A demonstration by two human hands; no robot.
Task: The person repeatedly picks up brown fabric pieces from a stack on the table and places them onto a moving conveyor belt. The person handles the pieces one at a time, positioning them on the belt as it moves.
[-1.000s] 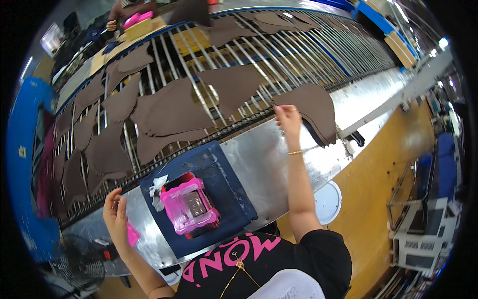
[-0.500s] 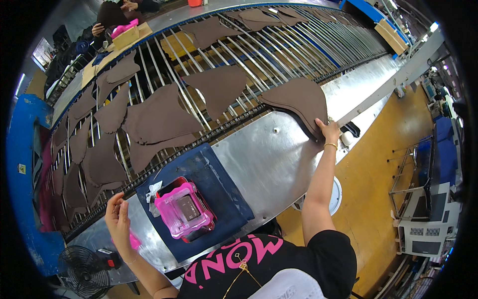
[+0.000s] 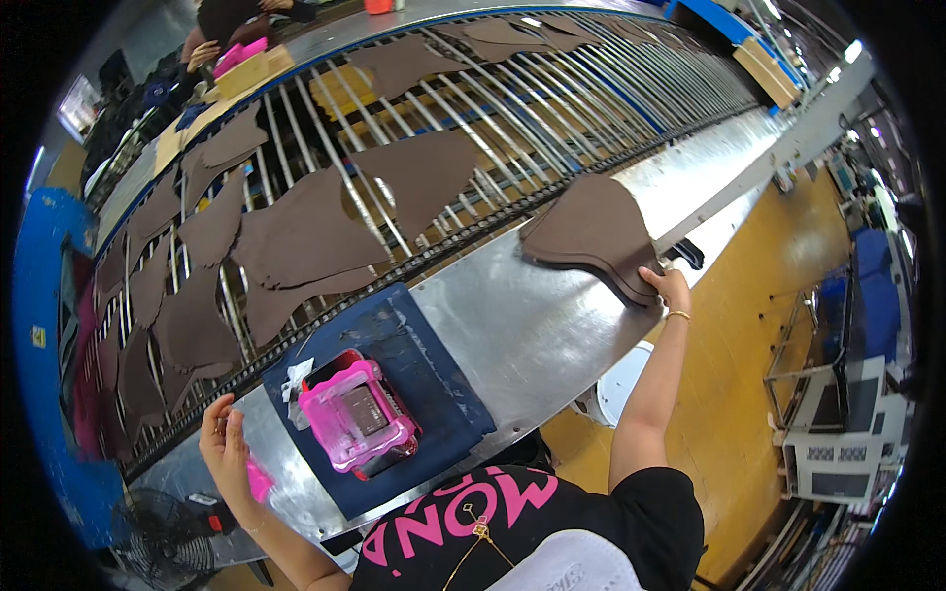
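Note:
A small stack of curved dark brown cut sheets (image 3: 591, 231) lies on the metal ledge beside the roller-bar conveyor. My right hand (image 3: 672, 286) is closed on the stack's near right corner, thumb on top and fingers partly hidden below. At lower left my left hand (image 3: 227, 438) is raised over the ledge, fingers loosely bent and apart, holding nothing. Near it sits a pink-rimmed container (image 3: 330, 419) with a dark rectangular item inside, on a dark blue mat (image 3: 453, 394).
Several brown sheets (image 3: 305, 231) lie across the conveyor bars (image 3: 552, 128). A grey metal beam (image 3: 729, 197) slants over the ledge past my right hand. A black fan (image 3: 163, 537) stands at lower left, a white bucket (image 3: 626, 379) below the ledge. Another person's hand (image 3: 204, 54) shows far left.
My right hand has drawn the brown stack right and toward me, farther from the conveyor. My left hand has shifted slightly left and down.

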